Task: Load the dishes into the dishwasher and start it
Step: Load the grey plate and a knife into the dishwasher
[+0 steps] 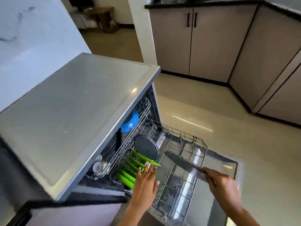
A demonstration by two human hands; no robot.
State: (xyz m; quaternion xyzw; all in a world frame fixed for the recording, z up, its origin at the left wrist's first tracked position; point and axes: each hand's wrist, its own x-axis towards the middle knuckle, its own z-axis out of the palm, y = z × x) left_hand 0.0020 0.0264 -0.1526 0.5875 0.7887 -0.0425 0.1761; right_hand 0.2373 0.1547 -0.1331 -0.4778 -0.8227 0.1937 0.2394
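The dishwasher [78, 115] stands open, its door [228, 167] lowered and the lower wire rack [193, 141] pulled out over it. Several green plates [130, 163] stand on edge in the rack's left part, with a dark speckled plate [146, 148] upright behind them. My left hand [145, 181] reaches out with straight fingers, its fingertips on the green plates. My right hand [223, 183] grips the rim of a second dark plate [182, 161], held tilted above the rack's middle. A blue bowl [130, 121] sits in the upper rack inside.
A black utensil [118, 141] and a white cup [98, 167] are in the upper rack. Beige cabinets [192, 43] under a dark counter line the far and right sides. Glossy tiled floor [211, 111] lies beyond the door.
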